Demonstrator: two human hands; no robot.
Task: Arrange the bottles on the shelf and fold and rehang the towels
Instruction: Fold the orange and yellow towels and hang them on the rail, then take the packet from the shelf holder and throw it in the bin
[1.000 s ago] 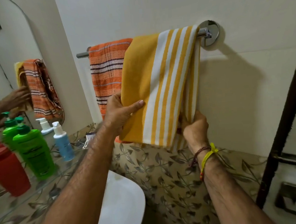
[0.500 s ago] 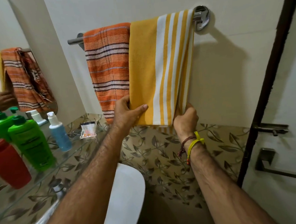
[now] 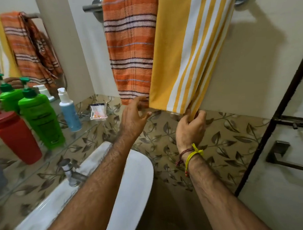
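The yellow striped towel [image 3: 187, 47] hangs folded over the towel bar [image 3: 91, 7], beside the orange towel [image 3: 131, 49]. The right hand [image 3: 190, 130] pinches its lower right corner; the left hand [image 3: 132, 119], fingers loosely spread, holds nothing just under its lower left edge. Bare wall lies right of the towel.

two bare forearms, hairy, no sleeves; left hand [image 3: 134, 118] without rings or bands; right hand [image 3: 190, 128], wrist wearing yellow thread [image 3: 193, 156] knotted on top, beside dark red-brown cord [image 3: 181, 156]
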